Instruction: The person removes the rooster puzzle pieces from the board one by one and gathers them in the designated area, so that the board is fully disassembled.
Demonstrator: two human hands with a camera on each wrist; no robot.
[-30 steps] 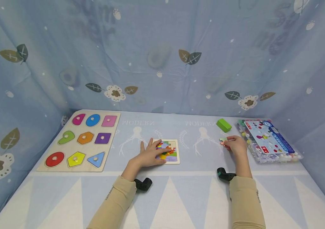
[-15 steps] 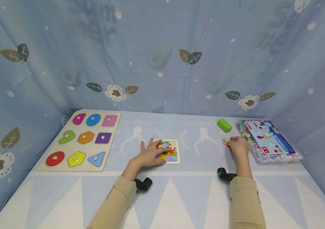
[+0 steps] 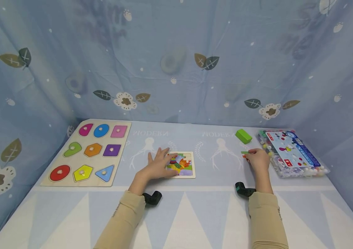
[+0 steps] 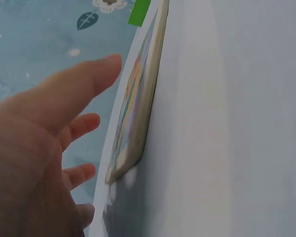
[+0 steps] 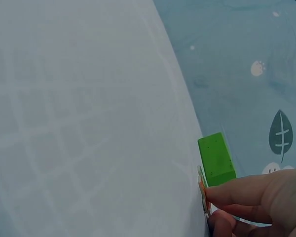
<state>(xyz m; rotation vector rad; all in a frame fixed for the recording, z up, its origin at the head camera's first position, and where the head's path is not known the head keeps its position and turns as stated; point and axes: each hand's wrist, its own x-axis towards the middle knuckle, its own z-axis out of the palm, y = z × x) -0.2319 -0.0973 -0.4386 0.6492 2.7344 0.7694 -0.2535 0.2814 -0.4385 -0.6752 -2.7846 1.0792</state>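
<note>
A small framed jigsaw puzzle (image 3: 182, 166) with a bright picture lies flat at the middle of the table. Over its left part my left hand (image 3: 157, 166) is spread; in the left wrist view the thumb (image 4: 89, 81) stands a little off the board. Farther right, my right hand (image 3: 258, 160) pinches a puzzle piece (image 3: 244, 154) coloured green and orange, low at the table. The right wrist view shows that piece (image 5: 203, 190) almost edge-on against the fingertips, which hide part of it. Just behind that hand is a green block (image 3: 243, 136).
On the left lies a wooden shape board (image 3: 98, 152) with several knobbed coloured shapes. A clear box of beads (image 3: 293, 152) with a printed card is right of my right hand. A patterned curtain (image 3: 176, 86) hangs behind the table (image 3: 185, 207).
My left hand has shifted slightly left and lifted off the puzzle, uncovering more of its picture. My right hand has moved the piece slightly right and turned it.
</note>
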